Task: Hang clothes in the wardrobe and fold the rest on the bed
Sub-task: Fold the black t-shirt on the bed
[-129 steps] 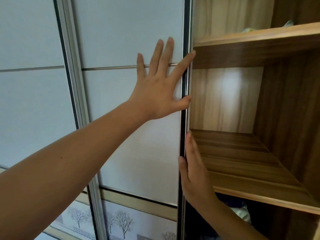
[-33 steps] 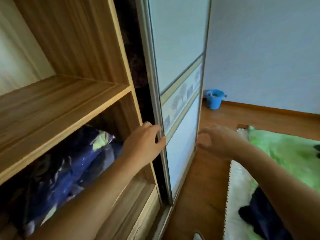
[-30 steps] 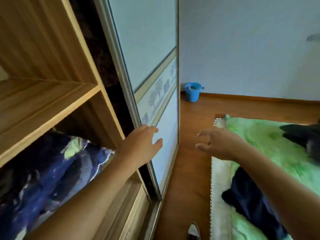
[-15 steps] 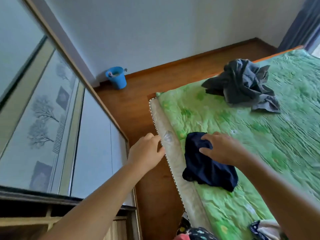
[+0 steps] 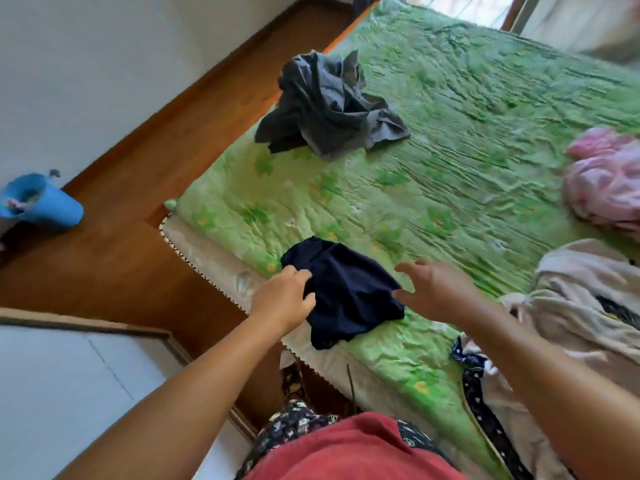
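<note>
- A blue bucket [image 5: 41, 202] stands on the wooden floor [image 5: 121, 265] by the wall, well apart from the bed's corner. Something pale lies inside it, too blurred to name.
- The navy garment [image 5: 349, 296] lies bunched on the green quilt [image 5: 433, 168], right at the bed's side edge nearest the person and near that corner.
- The left hand [image 5: 284, 299] sits at the garment's left edge with its fingers curled. Whether it has hold of the cloth I cannot tell.
- The right hand [image 5: 436, 289] hovers at the garment's right edge, fingers spread wide, holding nothing.
- A crumpled grey garment [image 5: 329, 105] sits further up the bed, close to the edge facing the wall. Bare quilt lies between it and the navy one.
- A pink garment [image 5: 606, 181] and a beige garment [image 5: 581, 299] lie toward the bed's right part. A dark dotted cloth [image 5: 474, 375] lies beside the beige one.
- A strip of floor runs between the bed's side edge and the wardrobe door [image 5: 69, 393], and another between bed and wall.
</note>
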Demonstrator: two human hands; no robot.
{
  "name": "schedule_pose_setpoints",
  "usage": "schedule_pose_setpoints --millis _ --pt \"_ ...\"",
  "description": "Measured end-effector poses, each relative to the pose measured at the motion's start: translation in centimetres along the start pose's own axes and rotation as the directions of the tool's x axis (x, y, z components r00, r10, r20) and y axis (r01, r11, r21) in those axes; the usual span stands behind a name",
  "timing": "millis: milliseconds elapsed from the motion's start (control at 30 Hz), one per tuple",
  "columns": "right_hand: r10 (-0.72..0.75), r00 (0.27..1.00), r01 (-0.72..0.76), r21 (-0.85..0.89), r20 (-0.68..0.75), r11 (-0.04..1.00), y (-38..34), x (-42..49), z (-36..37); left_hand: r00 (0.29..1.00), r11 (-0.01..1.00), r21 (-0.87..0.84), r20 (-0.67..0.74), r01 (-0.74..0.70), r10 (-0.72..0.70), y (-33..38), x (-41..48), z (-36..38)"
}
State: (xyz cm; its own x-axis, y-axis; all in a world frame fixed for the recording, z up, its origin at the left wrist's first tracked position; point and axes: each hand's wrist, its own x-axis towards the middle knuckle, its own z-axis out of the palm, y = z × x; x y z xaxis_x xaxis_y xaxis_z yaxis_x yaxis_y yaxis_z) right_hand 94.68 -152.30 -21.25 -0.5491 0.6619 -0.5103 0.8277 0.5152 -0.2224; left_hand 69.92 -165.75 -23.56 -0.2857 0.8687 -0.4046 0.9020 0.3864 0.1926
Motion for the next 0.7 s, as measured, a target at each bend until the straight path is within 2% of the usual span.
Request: schedule_pose_setpoints --millis 200,333,500,700 --pt "0.178 0.983 -0.179 0.055 0.034 0.982 -2.1 3.8 2.2 0.985 0.993 -0.007 0.129 -0.118 0.118 -3.3 7.4 1.9" --pt "0.281 0.956 -0.288 0.082 0.088 0.954 -4.5 8.0 3.9 0.963 0.99 -0.01 0.229 -0.14 0.138 -7.7 12.3 2.3" --pt "0.314 0.93 -0.335 0.092 0.192 0.938 -5.7 14.2 7.3 0.935 0.993 0.007 0.337 -0.118 0.108 -12.4 18.2 4.1" --pt "0.28 0.927 -0.308 0.077 0.249 0.948 -4.8 23.5 13.2 0.886 0.997 -0.017 0.458 -0.069 0.069 -14.5 24.8 10.5"
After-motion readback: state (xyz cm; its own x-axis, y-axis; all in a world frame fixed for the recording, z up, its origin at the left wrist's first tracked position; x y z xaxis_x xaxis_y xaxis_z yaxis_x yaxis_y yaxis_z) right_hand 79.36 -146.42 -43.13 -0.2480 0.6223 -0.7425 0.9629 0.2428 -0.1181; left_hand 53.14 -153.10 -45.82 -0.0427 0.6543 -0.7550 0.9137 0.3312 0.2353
